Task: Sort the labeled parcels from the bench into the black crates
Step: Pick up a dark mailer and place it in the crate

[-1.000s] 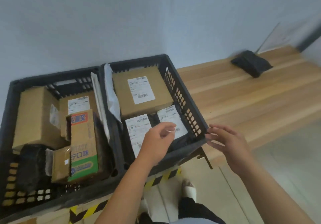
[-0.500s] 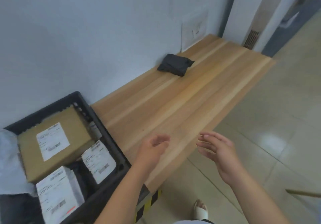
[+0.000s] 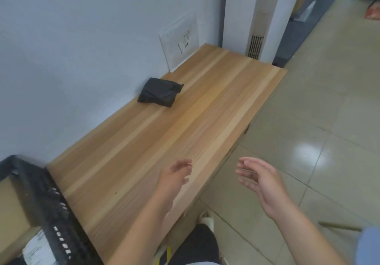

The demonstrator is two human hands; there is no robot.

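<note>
Off the crate (image 3: 41, 199) now, left hand (image 3: 174, 174) and right hand (image 3: 261, 180) hang open; reaching the black parcel (image 3: 159, 95) at the table's (image 3: 164, 141) wall edge likely comes next.

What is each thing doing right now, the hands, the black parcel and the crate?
Left hand, open, empty, over the bench.
Right hand, open, empty, over the floor.
Black parcel, lying on the bench by the wall, untouched.
Black crate, holding a cardboard box.

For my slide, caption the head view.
Left hand and right hand open, empty; black parcel on bench by wall.
</note>
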